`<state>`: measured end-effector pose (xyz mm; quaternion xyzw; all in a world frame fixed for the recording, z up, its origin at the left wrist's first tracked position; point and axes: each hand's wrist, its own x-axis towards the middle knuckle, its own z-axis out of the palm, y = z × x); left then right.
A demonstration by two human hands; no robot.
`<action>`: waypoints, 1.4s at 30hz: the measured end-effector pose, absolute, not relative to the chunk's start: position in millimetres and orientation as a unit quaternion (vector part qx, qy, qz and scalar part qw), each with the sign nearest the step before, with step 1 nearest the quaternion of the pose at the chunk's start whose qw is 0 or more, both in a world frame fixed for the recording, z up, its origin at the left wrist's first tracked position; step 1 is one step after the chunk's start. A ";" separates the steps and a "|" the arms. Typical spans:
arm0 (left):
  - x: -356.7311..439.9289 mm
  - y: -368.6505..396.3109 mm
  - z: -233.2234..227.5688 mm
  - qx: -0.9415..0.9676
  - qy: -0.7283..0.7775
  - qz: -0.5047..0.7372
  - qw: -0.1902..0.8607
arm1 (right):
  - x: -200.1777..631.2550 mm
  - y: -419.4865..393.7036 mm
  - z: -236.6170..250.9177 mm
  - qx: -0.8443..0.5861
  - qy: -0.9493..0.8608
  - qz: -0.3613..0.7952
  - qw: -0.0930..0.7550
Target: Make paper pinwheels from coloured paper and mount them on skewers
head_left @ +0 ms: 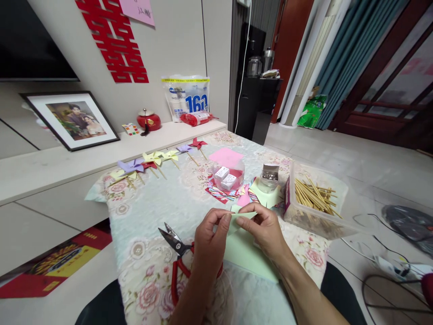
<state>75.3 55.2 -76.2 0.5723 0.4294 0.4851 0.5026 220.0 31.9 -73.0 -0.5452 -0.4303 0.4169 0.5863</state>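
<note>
Between my two hands is a small piece of light green paper (244, 215), partly bent, raised above the table. My left hand (212, 234) pinches its left side between thumb and fingers. My right hand (265, 228) is closed on its right side, the thumb lying on the paper's front. Under the hands lies a larger light green sheet (248, 253). Scissors (179, 250) with red handles lie with blades apart beside my left hand, the handles partly hidden by it. Beyond my hands is a pile of cut colored paper (221, 194).
Finished paper pinwheels (154, 158) on sticks lie along the far left edge. A clear dish (233, 174) holds small white boxes. Near it stands an open box of pins (270, 174). At right, a plastic bin (304, 219) holds wooden sticks (316, 194). Pink paper (226, 155) lies behind.
</note>
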 end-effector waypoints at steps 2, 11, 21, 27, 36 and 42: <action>76.4 55.0 -77.1 0.572 0.425 0.489 0.503 | 219.1 31.7 -72.9 -0.546 -0.433 0.403 0.593; 79.2 51.5 -79.8 0.560 0.430 0.473 0.527 | 220.5 29.8 -73.1 -0.533 -0.440 0.373 0.619; 80.5 53.2 -77.3 0.485 0.432 0.492 0.579 | 225.6 34.5 -80.5 -0.508 -0.424 0.400 0.634; 81.6 54.1 -74.7 0.421 0.394 0.494 0.651 | 225.1 34.3 -80.9 -0.510 -0.423 0.403 0.631; 75.4 58.1 -79.6 0.421 0.406 0.502 0.637 | 227.4 33.8 -81.5 -0.500 -0.435 0.400 0.633; 78.0 58.0 -79.6 0.414 0.404 0.499 0.645 | 226.4 33.4 -83.8 -0.502 -0.444 0.401 0.625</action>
